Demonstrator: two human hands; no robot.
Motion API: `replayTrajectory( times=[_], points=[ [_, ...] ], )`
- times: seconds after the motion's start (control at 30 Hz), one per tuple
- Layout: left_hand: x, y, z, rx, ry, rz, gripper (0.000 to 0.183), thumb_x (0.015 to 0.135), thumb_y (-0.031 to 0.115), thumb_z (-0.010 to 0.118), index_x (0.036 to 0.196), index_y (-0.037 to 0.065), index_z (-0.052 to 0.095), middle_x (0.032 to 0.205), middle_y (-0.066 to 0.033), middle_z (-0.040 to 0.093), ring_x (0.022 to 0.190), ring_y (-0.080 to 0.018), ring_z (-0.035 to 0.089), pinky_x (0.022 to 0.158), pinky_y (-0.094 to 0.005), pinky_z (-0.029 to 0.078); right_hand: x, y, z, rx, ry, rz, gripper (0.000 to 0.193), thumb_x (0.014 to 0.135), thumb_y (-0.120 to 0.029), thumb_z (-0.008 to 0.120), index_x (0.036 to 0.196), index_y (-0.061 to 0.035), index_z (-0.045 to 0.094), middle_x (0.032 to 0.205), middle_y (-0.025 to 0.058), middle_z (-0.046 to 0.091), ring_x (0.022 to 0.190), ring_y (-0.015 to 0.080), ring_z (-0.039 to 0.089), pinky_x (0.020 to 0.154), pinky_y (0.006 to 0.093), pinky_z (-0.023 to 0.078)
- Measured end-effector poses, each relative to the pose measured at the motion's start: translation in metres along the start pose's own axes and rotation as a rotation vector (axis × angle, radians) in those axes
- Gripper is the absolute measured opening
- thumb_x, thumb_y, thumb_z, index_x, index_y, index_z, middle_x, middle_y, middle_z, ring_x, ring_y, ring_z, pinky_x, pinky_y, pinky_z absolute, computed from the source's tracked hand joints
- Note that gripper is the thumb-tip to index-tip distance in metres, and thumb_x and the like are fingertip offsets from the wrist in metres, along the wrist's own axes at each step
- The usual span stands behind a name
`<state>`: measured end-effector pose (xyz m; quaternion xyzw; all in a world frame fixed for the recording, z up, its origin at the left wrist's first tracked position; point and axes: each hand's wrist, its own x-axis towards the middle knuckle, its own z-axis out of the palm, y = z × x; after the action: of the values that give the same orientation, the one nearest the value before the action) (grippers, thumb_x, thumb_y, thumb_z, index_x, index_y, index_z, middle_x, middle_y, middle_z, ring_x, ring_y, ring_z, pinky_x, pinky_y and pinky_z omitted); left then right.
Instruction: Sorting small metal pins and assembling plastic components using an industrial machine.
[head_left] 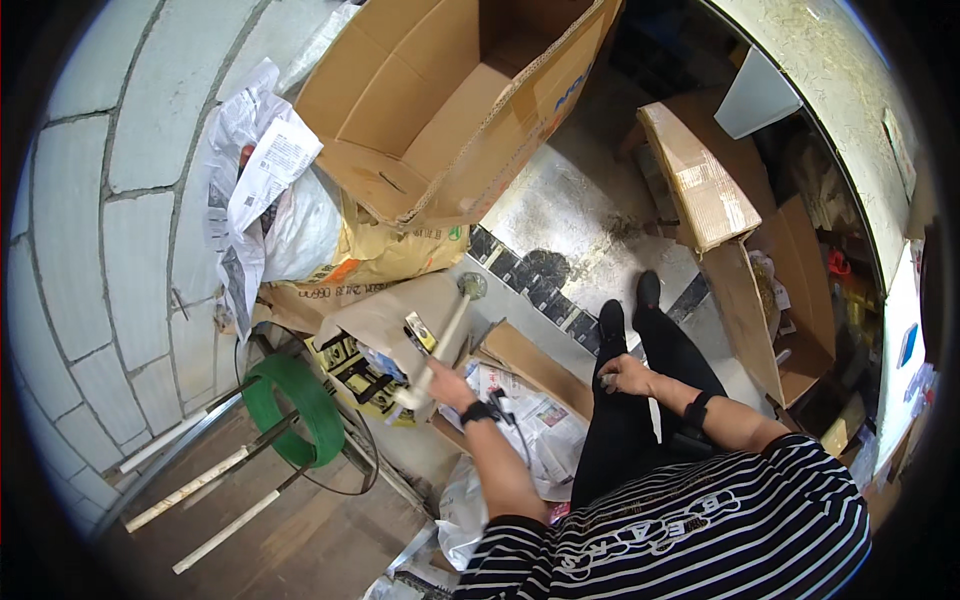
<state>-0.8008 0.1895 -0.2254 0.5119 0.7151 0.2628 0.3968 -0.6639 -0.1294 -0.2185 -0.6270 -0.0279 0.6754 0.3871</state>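
Observation:
My left hand (450,387) reaches out at centre left, its fingers closed about a pale rod (455,325) that slants up to a round greenish end. A small yellow-and-black tool (420,332) lies just beyond the fingers, beside a brown paper sack (375,312). In front of my right thigh, my right hand (627,376) is closed in a pinch. Something small and pale shows at its fingertips, too small to name. A narrow white strip (655,421) hangs below that wrist; whether the hand holds it I cannot tell.
A large open carton (430,110) rests on stacked sacks (400,245) by the block wall. Left of me, a green coil (270,400) hangs over pale bars. An open box of crumpled plastic (530,415) stands beside my leg. More cartons (705,190) lie at right.

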Motion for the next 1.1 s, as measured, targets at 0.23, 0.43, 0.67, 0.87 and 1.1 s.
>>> replayTrajectory(
  times=[0.23, 0.43, 0.67, 0.87, 1.1],
  points=[
    [-0.158, 0.035, 0.007, 0.135, -0.364, 0.633, 0.024, 0.080, 0.016, 0.057, 0.098, 0.001, 0.058, 0.079, -0.0100, 0.053, 0.065, -0.0241, 0.056, 0.055, -0.0331, 0.047, 0.013, -0.036, 0.025, 0.396, -0.175, 0.223, 0.048, 0.091, -0.039, 0.042, 0.111, 0.0031, 0.054, 0.095, 0.0162, 0.062, 0.079, 0.0228, 0.063, 0.066, 0.0304, 0.052],
    [-0.205, 0.059, 0.001, 0.326, -0.771, 0.783, 0.023, 0.078, 0.012, 0.060, 0.100, 0.006, 0.058, 0.080, -0.0135, 0.051, 0.070, -0.0331, 0.055, 0.060, -0.0377, 0.045, 0.111, -0.041, 0.036, 1.095, -0.115, 0.320, 0.033, 0.092, -0.026, 0.039, 0.104, 0.0045, 0.047, 0.075, 0.0145, 0.055, 0.061, 0.0222, 0.055, 0.050, 0.0328, 0.049],
    [-0.231, 0.057, 0.039, 0.384, -1.065, 0.640, 0.049, 0.078, 0.001, 0.056, 0.125, 0.005, 0.042, 0.095, -0.0163, 0.054, 0.083, -0.0319, 0.057, 0.074, -0.0370, 0.046, 0.123, -0.020, -0.050, 1.565, 0.077, 0.345, 0.012, 0.088, -0.009, 0.037, 0.079, -0.0031, 0.041, 0.054, 0.0028, 0.039, 0.039, 0.0121, 0.036, 0.033, 0.0244, 0.034],
    [-0.252, 0.033, 0.034, 0.386, -1.135, 0.456, 0.039, 0.084, 0.007, 0.051, 0.122, 0.002, 0.043, 0.090, -0.0168, 0.057, 0.081, -0.0303, 0.058, 0.073, -0.0378, 0.046, 0.122, -0.042, -0.145, 1.650, -0.119, 0.292, 0.012, 0.088, -0.009, 0.033, 0.078, -0.0037, 0.035, 0.055, 0.0014, 0.036, 0.039, 0.0083, 0.035, 0.031, 0.0197, 0.029],
    [-0.234, -0.001, 0.008, 0.667, -1.113, 0.263, 0.034, 0.086, 0.014, 0.051, 0.117, 0.001, 0.050, 0.093, -0.0154, 0.061, 0.083, -0.0271, 0.060, 0.075, -0.0343, 0.047, 0.167, -0.100, -0.138, 1.212, 0.203, 0.041, 0.007, 0.088, -0.006, 0.042, 0.089, -0.0010, 0.037, 0.056, 0.0035, 0.039, 0.040, 0.0094, 0.035, 0.031, 0.0237, 0.028]
  ],
)
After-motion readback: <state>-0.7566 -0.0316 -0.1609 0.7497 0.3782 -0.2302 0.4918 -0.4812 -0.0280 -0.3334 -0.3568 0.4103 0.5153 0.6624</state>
